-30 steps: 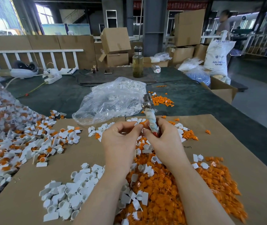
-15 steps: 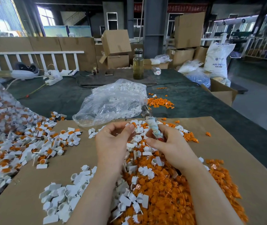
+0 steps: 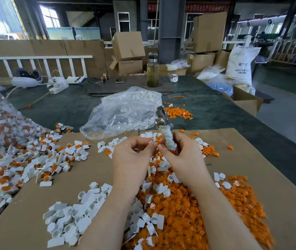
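My right hand (image 3: pixel 181 156) grips a hand tool (image 3: pixel 165 130) with a cloth-wrapped handle and a metal head pointing up and away. My left hand (image 3: pixel 132 156) pinches a small white plastic piece (image 3: pixel 150 142) at its fingertips, right against my right hand's fingertips. Below both hands lies a heap of orange plastic parts (image 3: pixel 188 210) mixed with white plastic caps (image 3: pixel 75 219) on a brown cardboard sheet (image 3: pixel 93 174).
A pile of joined white-and-orange pieces (image 3: pixel 17 159) spreads at the left. A clear plastic bag of white parts (image 3: pixel 125 112) lies behind the hands, with loose orange parts (image 3: pixel 177 111) to its right. A glass bottle (image 3: pixel 152 72), a power strip (image 3: pixel 59 85) and cardboard boxes (image 3: pixel 127 46) stand farther back.
My hands parted and dropped toward the pile, then rose and met again at the fingertips. The tool stayed in my right hand.
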